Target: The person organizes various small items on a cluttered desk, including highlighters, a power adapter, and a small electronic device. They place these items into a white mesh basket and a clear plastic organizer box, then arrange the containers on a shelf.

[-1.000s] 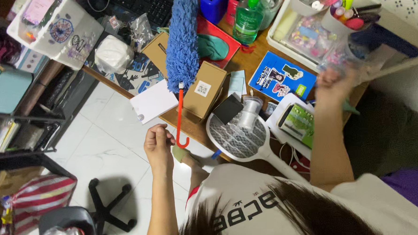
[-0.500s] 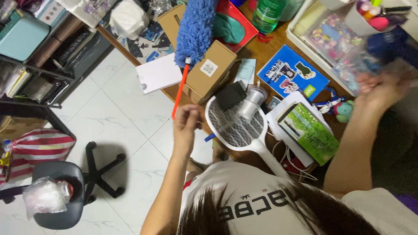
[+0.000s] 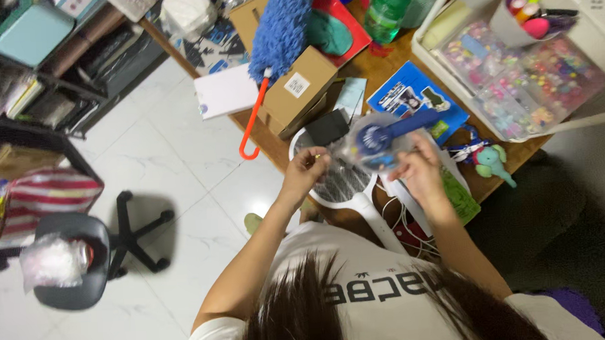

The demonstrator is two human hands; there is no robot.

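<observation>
Since half a second ago, brought in from the far right to the middle of the desk: right hand, now close to left hand, both over the white mesh-faced racket-shaped swatter. Between the two sets of fingers, a blurred clear plastic bag with a dark blue round handled object inside, gripped by the right fingers at its near edge; left fingers pinched at the bag's other side, exact hold too blurred to tell. Just beyond the fingertips, a small black square box and a brown cardboard box with a white label. Further out past the left fingers, a fluffy blue duster with an orange hooked handle, the hook hanging over the desk edge, beside a white notepad. Past the right fingers, a blue sticker-covered booklet, a green packet partly under the wrist, a small teal plush toy, and a white tray of coloured beads.
</observation>
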